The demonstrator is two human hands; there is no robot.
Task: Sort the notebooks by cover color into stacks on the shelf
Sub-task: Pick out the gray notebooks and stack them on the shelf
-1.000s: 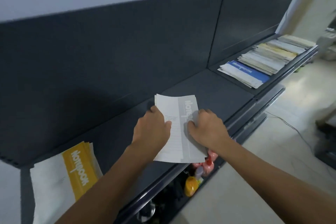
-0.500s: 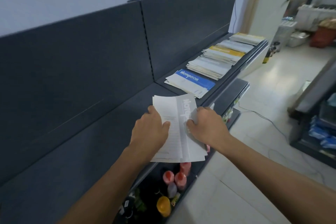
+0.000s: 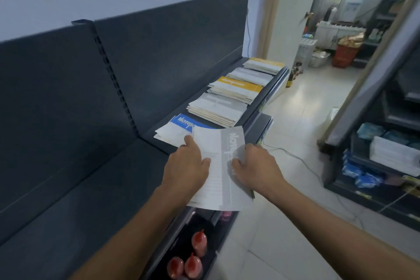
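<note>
Gripping grey notebook (image 3: 218, 161), left hand (image 3: 185, 167) and right hand (image 3: 256, 169), over dark shelf (image 3: 91, 200), tiled floor (image 3: 297, 120)

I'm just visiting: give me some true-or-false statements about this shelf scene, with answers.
1. The left hand and the right hand both hold the grey-banded white notebook. True.
2. The nearest stack has a red-banded cover on top. False: a blue-banded notebook tops it.
3. Red squeeze bottles stand below the dark grey metal shelf. True.
4. The held notebook rests on a yellow-banded stack. False: the hands hold it up, well short of the yellow-banded notebook stack.
</note>
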